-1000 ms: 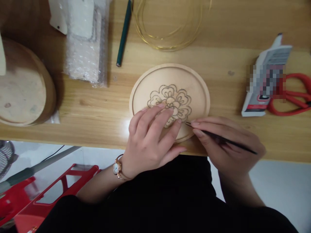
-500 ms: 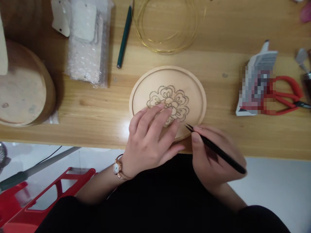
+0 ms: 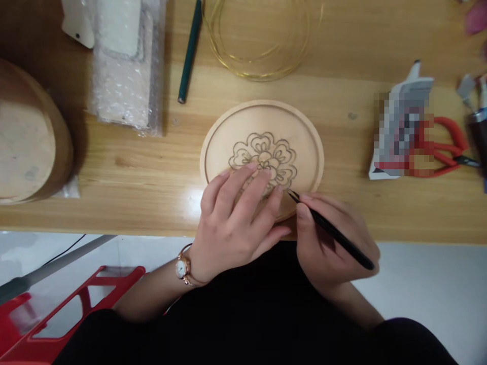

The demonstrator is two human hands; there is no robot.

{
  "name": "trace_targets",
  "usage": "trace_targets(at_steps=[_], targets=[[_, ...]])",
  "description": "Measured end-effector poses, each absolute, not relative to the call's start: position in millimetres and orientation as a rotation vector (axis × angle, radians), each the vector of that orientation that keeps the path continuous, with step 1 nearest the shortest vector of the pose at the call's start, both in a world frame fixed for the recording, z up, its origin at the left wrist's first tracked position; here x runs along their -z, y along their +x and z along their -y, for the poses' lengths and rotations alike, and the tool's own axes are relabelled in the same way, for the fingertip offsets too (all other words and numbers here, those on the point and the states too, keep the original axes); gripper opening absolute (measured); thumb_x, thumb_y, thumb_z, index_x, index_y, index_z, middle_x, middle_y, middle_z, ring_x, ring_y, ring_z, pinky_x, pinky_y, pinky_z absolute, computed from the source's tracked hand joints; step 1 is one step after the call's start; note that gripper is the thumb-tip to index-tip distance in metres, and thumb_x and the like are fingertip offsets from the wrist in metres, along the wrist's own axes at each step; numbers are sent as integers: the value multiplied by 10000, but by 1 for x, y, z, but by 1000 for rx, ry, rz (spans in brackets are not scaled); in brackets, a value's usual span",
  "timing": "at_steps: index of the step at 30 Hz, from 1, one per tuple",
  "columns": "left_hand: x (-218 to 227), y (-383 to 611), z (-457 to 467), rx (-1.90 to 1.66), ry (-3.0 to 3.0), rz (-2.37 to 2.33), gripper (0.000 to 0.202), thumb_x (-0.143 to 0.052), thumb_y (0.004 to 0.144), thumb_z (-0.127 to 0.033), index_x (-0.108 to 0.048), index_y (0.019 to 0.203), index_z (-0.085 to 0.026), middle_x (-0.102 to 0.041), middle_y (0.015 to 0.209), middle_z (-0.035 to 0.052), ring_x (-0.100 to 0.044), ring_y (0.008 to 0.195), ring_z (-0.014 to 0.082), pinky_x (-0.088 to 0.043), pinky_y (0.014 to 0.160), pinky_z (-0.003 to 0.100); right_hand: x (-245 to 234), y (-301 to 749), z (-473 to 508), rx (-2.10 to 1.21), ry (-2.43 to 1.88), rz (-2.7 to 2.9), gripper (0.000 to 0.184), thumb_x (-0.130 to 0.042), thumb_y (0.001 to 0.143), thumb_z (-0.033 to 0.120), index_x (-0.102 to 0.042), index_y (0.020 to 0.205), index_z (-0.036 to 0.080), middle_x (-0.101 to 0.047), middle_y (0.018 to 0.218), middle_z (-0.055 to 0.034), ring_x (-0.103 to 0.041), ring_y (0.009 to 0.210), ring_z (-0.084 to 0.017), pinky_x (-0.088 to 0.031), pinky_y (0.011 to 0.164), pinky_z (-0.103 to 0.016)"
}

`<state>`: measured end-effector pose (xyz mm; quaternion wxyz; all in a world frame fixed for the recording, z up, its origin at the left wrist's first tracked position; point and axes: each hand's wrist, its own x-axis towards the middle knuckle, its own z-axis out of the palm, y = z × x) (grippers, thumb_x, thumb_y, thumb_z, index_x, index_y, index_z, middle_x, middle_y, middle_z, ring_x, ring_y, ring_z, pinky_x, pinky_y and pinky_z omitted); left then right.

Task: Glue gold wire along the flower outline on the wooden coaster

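A round wooden plate with a raised rim lies near the table's front edge. On its face is a flower pattern in dark outlines, made of several heart-shaped petals. My left hand rests on the plate, its fingers stretched out over the lower left of the pattern and hiding that part. Pinched between the thumb and fingers of my right hand is a pair of black tweezers. Their thin tips are at the pattern's lower right edge, close to my left fingertips. Whether the tips grip anything is too small to tell.
Behind the plate lie a coil of gold wire and a dark green pencil. Bubble-wrapped pieces and a round wooden container stand left. To the right are a white packet and red-handled pliers.
The tweezers' tips have moved slightly left and up, to the edge of the pattern. My left hand keeps its place on the plate. The view has shifted a little.
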<state>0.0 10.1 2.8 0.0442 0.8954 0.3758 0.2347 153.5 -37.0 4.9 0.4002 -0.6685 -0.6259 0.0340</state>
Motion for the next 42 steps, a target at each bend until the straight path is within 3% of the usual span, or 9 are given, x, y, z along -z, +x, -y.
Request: trace_targets(at_steps=[15,22,28,42], targets=[[-3,0,-10,-702,2759,-1169,452,-536,884,-546,-640,1144,-192,-616,1213,108,-519,1198,293,-420,1004,442,-4,155,37,-78,-1690,1586,304,-716,730,67,-674,983,231,-738,846,-3,-701,757,-176,-587,706,-332],[-2,0,-10,-720,2788,-1156,446,-558,872,-540,-653,1134,-193,-616,1216,100,-523,1190,294,-400,1023,438,-2,154,39,-26,-1679,1608,305,-740,700,56,-683,969,187,-742,850,-15,-703,762,-174,-585,716,-315],[-1,1,-8,-737,2778,-1185,451,-549,873,-556,-657,1135,-206,-614,1225,95,-517,1201,287,-388,1040,436,-1,154,40,-4,-1703,1606,346,-754,695,78,-682,996,231,-746,868,7,-703,751,-183,-591,710,-336],[-2,1,-8,-723,2766,-1195,415,-524,899,-510,-659,1136,-197,-610,1224,102,-523,1197,289,-374,1053,440,-4,150,43,-10,-1733,1656,317,-754,703,53,-665,989,157,-732,896,-39,-683,803,-163,-579,752,-307]])
